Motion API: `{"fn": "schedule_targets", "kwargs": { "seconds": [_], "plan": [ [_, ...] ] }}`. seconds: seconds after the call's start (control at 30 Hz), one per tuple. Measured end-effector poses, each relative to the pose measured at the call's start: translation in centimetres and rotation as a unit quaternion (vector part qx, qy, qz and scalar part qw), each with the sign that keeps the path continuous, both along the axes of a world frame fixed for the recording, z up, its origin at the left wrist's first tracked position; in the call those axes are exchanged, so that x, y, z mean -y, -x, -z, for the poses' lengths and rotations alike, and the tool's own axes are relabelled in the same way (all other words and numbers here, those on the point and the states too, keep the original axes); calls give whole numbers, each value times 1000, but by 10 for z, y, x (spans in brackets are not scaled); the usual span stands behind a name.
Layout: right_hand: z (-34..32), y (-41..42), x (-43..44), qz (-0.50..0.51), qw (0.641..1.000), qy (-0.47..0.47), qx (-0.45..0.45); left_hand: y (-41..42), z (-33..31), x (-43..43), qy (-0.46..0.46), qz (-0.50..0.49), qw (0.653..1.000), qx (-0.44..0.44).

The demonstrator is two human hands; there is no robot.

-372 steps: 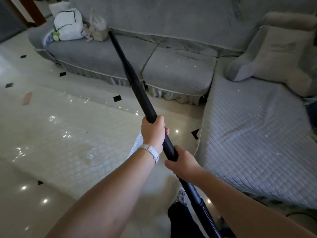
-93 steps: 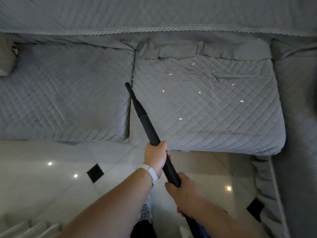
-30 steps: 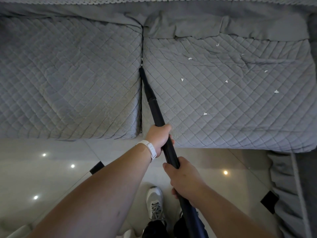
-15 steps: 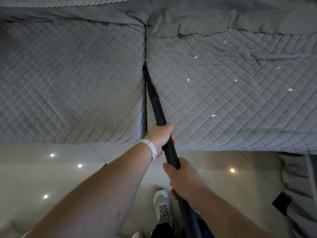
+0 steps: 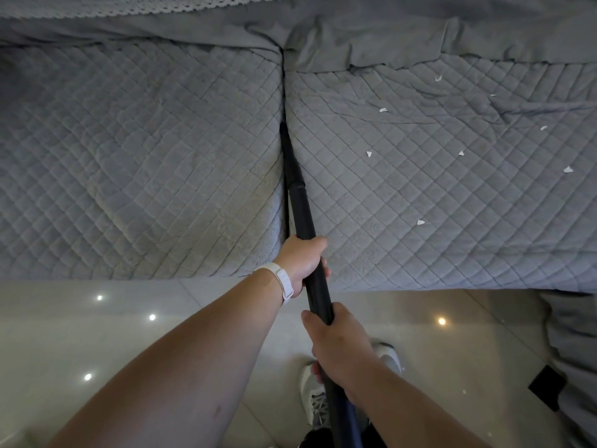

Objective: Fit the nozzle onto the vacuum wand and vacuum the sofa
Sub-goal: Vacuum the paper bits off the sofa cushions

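Left hand point(image 5: 302, 261) and right hand point(image 5: 339, 344) tight around the wand point(image 5: 303, 215) (nozzle point(image 5: 289, 153) in the sofa point(image 5: 145, 156) seam)

Spots of light are being reflected by the glossy tiled floor point(image 5: 97, 344); a white sneaker point(image 5: 311, 402) and a white wristband point(image 5: 281, 281) are being worn.

Slim black nozzle point(image 5: 290, 156), seated on the end of the black vacuum wand point(image 5: 303, 215), tip sunk in the seam between the two seat cushions of the grey quilted sofa point(image 5: 145, 156). Wand straight, slanting back along that seam and out past the sofa's front edge. Small white scraps point(image 5: 369, 153) strewn over the sofa's right cushion, wrinkled near its back.
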State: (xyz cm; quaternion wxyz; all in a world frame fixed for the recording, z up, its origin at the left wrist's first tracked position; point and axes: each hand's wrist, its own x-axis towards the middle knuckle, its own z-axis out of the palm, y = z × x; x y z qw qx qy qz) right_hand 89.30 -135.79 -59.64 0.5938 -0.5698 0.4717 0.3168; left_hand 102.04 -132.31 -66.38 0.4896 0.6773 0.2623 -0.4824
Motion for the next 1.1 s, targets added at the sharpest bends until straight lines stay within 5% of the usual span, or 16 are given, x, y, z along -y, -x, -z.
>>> {"fn": "schedule_targets", "kwargs": {
  "seconds": [1.1],
  "plan": [
    [-40, -7, 20, -19, 998, 44, 50, -11, -54, 22, 12, -7, 994, 109]
  ]
}}
